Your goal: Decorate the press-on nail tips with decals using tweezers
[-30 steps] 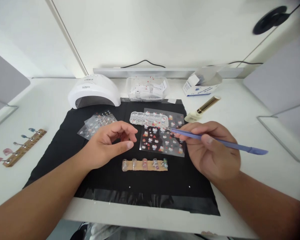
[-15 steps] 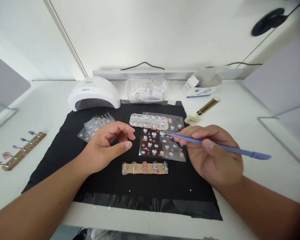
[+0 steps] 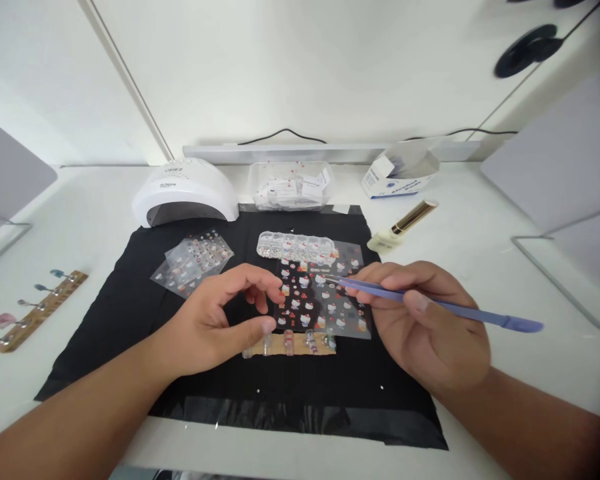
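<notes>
My right hand (image 3: 423,323) grips blue tweezers (image 3: 430,303), their tip over a clear sheet of cat stickers (image 3: 320,300) on a black mat (image 3: 130,313). My left hand (image 3: 220,320) hovers with curled, parted fingers at the sheet's left edge and holds nothing. Just below the sheet lies a tan strip with several false nails (image 3: 293,343); my left thumb covers its left end. A clear box of small gems (image 3: 295,247) sits behind the sheet.
More sticker sheets (image 3: 193,260) lie at the mat's left. A white nail lamp (image 3: 185,193), a clear tub (image 3: 290,183) and a small carton (image 3: 397,173) stand at the back. A gold-capped bottle (image 3: 403,223) lies at the right, a second nail strip (image 3: 33,310) far left.
My left hand has moved right and down to the sticker sheet's edge, over the nail strip's left end. The right hand with the tweezers shifted slightly down. The view tilted a little.
</notes>
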A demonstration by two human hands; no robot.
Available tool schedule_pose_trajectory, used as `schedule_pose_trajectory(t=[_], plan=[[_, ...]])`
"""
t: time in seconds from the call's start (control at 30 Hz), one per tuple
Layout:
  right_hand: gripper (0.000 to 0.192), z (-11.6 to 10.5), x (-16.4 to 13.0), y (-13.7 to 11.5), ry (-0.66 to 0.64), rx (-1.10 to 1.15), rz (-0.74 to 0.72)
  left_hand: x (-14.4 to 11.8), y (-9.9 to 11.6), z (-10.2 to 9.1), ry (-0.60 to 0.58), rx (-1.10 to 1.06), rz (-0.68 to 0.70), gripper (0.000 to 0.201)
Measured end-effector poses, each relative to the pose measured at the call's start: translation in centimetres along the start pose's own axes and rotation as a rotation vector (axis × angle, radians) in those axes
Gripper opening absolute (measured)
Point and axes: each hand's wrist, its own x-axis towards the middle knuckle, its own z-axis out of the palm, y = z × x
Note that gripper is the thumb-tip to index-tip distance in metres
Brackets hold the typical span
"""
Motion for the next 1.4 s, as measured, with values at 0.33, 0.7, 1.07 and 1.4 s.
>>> schedule_pose_trajectory(t=[0.33,0.7,1.07,1.4], plan=[[0.011,0.0,-0.2,0.0,-0.016,-0.045,0.000,-0.2,-0.1,0.3,-0.002,-0.011,0.017,0.033],[0.011,0.0,-0.3,0.0,-0.005,-0.048,-0.015,-0.2,-0.2,0.2,-0.017,0.015,0.041,0.035],[0.010,0.1,-0.3,-0.1,-0.002,-0.053,-0.023,-0.2,-0.1,0.5,0.006,0.012,-0.047,0.031],[0.012,0.6,-0.3,0.0,0.000,-0.087,-0.091,-0.4,0.0,1.2,0.006,-0.143,-0.055,0.037]])
